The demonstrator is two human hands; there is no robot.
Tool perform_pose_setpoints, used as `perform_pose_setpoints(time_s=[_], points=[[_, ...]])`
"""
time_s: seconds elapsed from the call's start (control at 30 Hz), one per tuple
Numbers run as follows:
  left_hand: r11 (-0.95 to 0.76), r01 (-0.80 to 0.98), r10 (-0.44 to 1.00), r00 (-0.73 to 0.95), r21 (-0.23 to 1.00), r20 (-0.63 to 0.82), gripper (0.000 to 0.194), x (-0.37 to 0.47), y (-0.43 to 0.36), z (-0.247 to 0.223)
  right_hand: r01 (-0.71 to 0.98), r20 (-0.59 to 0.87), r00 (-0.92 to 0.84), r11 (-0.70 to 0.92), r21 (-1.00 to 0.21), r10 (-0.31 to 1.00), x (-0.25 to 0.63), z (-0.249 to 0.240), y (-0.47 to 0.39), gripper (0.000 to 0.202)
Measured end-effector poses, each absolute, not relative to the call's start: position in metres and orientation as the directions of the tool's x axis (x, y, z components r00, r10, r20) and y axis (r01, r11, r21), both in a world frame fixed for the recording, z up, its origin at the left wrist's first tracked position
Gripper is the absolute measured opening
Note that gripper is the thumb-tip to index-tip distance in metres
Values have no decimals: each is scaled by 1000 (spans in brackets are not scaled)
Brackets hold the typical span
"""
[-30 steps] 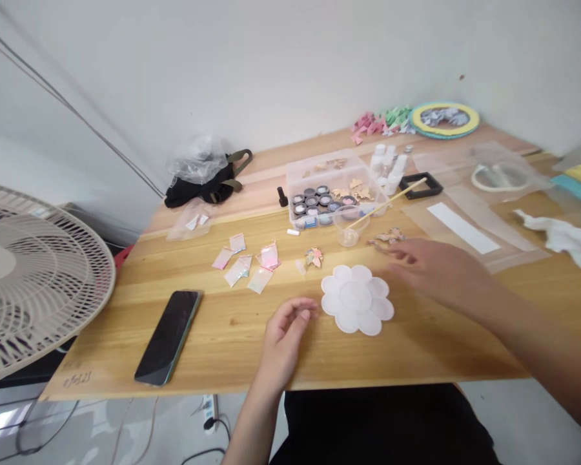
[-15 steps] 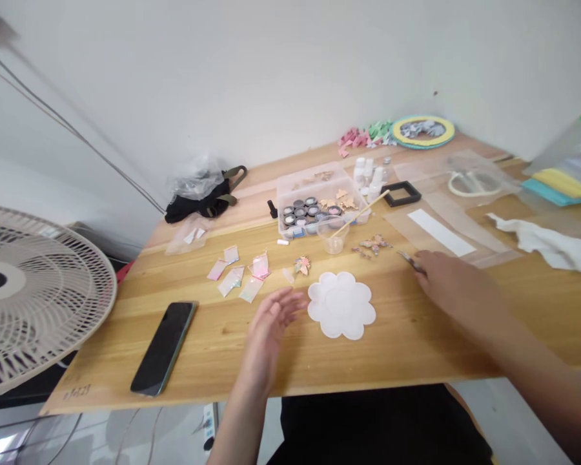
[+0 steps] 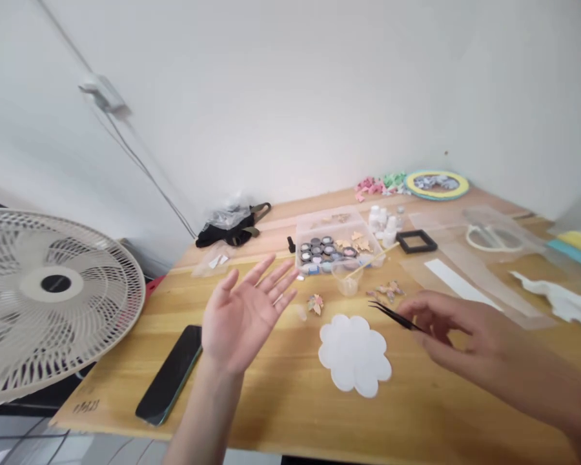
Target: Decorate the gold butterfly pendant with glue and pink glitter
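My left hand (image 3: 246, 318) is raised palm up over the table, fingers spread, holding nothing. It hides the spot where small packets lay. My right hand (image 3: 469, 339) grips dark tweezers (image 3: 392, 314), whose slightly parted tips point left. Below and left of the tips lies a white flower-shaped palette (image 3: 354, 355). Behind it sits a small colourful ornament (image 3: 315, 304). Another glittery ornament (image 3: 390, 290) rests just beyond the tweezers. A clear cup (image 3: 347, 282) with a thin wooden stick (image 3: 372, 259) stands by a clear plastic box (image 3: 336, 226) of small round pots and gold pieces.
A phone (image 3: 169, 374) lies at the left, beside a large fan (image 3: 101, 303). White bottles (image 3: 385, 223), a black square frame (image 3: 416, 241), a white strip (image 3: 459, 284) and crumpled tissue (image 3: 561, 300) occupy the right. A black bag (image 3: 227, 229) is against the wall.
My left hand has lifted, moved left and turned palm up. My right hand has raised the tweezers off the table, tips now pointing left. The view has tilted upward.
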State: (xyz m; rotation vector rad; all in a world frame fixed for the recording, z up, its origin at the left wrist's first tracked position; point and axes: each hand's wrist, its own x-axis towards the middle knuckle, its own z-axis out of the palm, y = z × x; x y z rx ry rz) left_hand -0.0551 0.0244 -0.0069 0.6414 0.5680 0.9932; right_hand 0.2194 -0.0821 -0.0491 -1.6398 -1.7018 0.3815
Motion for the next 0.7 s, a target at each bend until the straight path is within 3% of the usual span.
perform_pose_setpoints(time_s=[0.07, 0.13, 0.2, 0.27, 0.37, 0.5, 0.7], points=[[366, -572, 854, 520, 734, -21, 47, -44, 21, 10, 711, 443, -17, 322, -625, 896, 204, -19, -75, 18], [315, -582, 822, 562, 749, 92, 51, -36, 16, 25, 749, 663, 6, 436, -499, 749, 188, 6, -66, 23], [246, -624, 807, 555, 742, 199, 52, -31, 12, 36, 792, 784, 21, 468, -391, 620, 173, 21, -57, 28], [201, -665, 794, 540, 719, 277, 54, -27, 11, 40, 800, 839, 78, 469, -375, 538, 160, 26, -48, 28], [211, -708, 785, 534, 674, 315, 56, -24, 13, 40, 768, 866, 114, 509, -388, 488, 147, 21, -36, 30], [221, -690, 813, 521, 689, 261, 57, -26, 20, 37, 776, 863, 67, 518, -361, 501, 147, 15, -27, 25], [85, -659, 921, 338, 747, 193, 52, -43, 34, 41, 839, 766, 216, 287, -463, 605, 188, 23, -38, 18]])
